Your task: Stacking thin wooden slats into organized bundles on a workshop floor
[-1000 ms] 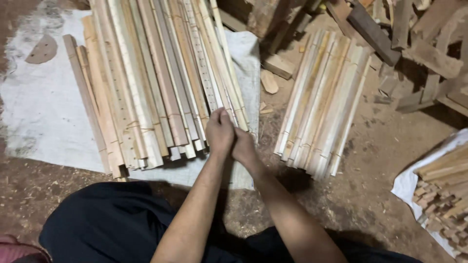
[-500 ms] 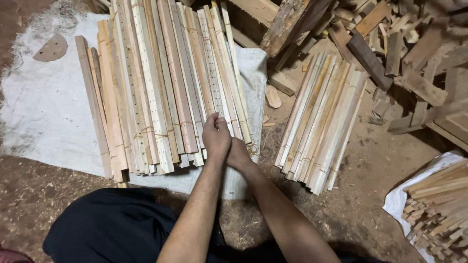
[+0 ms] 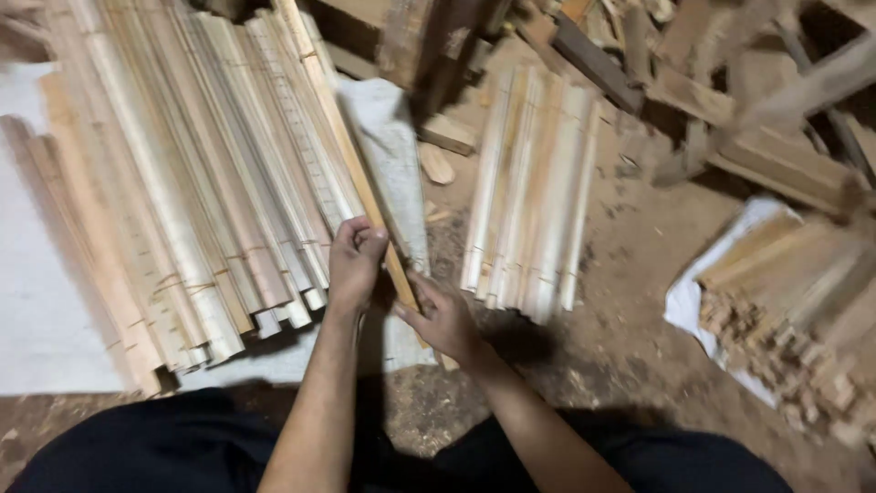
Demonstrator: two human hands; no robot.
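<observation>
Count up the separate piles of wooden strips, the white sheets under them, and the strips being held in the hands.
Piles of wooden strips: 3
White sheets: 2
Held strip: 1, in left hand and right hand
Total: 6

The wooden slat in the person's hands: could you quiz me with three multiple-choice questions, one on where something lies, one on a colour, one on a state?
1. Where does the small bundle lie?
A. right of the big pile
B. on top of it
C. on the lap

2. What colour is the sheet under the big pile?
A. red
B. white
C. green

3. How is the slat held?
A. by both hands
B. by one hand
C. by neither

Answers: 1 A, it sits apart on the dirt floor; 2 B, pale cloth shows at the pile's edges; 3 A, the left hand and right hand both grip its near end.
</observation>
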